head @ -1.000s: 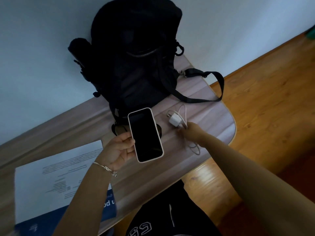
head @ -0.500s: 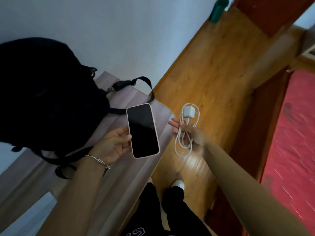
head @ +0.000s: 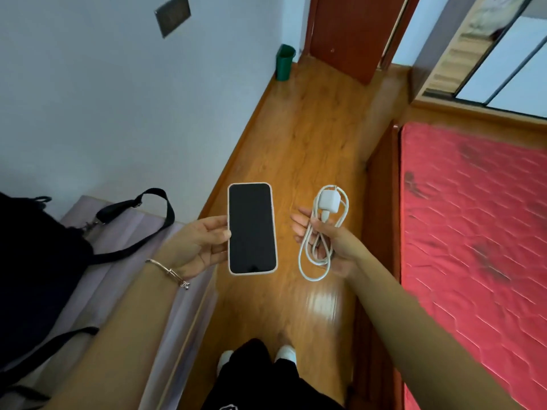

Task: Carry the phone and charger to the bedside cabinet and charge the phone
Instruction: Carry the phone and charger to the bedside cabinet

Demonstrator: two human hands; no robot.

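A phone (head: pixel 251 228) with a dark screen and a pale case is held upright by its left edge in my left hand (head: pixel 199 245), out over the wooden floor. My right hand (head: pixel 328 238) grips a white charger (head: pixel 329 201): the plug block sticks up above my fingers and the coiled white cable hangs in loops below them. Both hands are held level in front of me, about a hand's width apart. No bedside cabinet shows in this view.
A black backpack (head: pixel 32 267) with loose straps sits on the pale desk (head: pixel 127 232) at my left. A bed with a red mattress (head: pixel 479 232) fills the right. Wooden floor (head: pixel 310 134) runs ahead to a green bin (head: pixel 284 63) and a dark red door (head: pixel 346 34).
My right hand lifted the charger off the desk. I have turned right, away from the desk; the backpack slid to the left edge and the floor, bed and door came into view.
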